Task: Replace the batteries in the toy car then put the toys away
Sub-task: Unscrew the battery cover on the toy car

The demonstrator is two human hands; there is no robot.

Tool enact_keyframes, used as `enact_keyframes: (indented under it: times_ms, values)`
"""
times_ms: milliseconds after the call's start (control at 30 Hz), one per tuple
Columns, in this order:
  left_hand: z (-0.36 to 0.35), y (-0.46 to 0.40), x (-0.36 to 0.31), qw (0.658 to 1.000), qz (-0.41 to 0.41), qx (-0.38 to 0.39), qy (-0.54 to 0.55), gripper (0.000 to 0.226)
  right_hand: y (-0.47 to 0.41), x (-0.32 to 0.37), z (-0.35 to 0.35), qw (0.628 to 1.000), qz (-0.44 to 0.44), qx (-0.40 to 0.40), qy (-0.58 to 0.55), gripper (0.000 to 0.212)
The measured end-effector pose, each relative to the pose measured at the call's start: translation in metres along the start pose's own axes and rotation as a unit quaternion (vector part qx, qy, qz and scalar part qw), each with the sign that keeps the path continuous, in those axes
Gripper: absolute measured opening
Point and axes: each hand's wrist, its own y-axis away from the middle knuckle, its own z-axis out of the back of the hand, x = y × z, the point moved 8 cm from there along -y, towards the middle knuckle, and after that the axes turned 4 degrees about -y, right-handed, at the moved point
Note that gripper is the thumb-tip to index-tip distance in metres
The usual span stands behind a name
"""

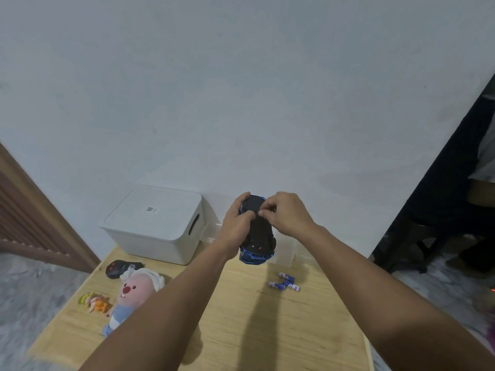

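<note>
Holding the toy car [257, 234] up off the wooden table [241, 330], underside toward the camera, blue body edge showing at the bottom. Left hand [237, 226] wraps the car's left side, fingers curled round it, index tip over the top end. Right hand [284, 214] sits on the car's upper underside, thumb and fingertips pinched close together on something at the black chassis; what exactly they pinch can't be made out.

Places taken from the car: white lidded storage box [155, 223] to its left, against the wall, on the table's far corner. Loose batteries [285, 282], blue and white, lie on the table below and slightly right of the car, well apart from both hands. Black remote [120, 267] lower left of the car, in front of the box. Pink plush toy [131, 293] just beside the remote, nearer the camera. Small colourful toy pieces [93, 302] left of the plush, near the table edge.
</note>
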Motion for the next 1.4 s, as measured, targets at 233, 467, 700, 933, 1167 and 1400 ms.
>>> enact_keyframes:
  times_ms: [233,467,700,933,1167,1400]
  values:
    - [0.005,0.005,0.020,0.999,0.004,-0.012,-0.030,0.052,0.011,0.001,-0.024,0.997,0.014,0.004,0.076,0.014]
    - [0.013,0.018,0.051,0.999,0.038,-0.013,-0.033,0.054,0.029,-0.007,-0.066,0.987,0.035,0.037,0.152,0.019]
    - [0.044,0.032,0.092,0.994,0.092,-0.053,-0.039,0.055,0.058,-0.047,-0.107,0.992,-0.032,0.087,0.090,0.020]
    - [0.071,0.044,0.129,0.986,0.142,-0.077,-0.041,0.059,0.135,-0.092,-0.179,0.925,-0.023,0.233,0.298,0.031]
    - [0.080,0.055,0.135,0.985,0.149,-0.082,-0.039,0.058,0.158,-0.108,-0.194,0.927,-0.013,0.239,0.288,0.030]
    - [0.078,0.057,0.144,0.980,0.178,-0.093,0.006,0.056,0.155,-0.125,-0.187,0.949,-0.101,0.236,0.181,0.033]
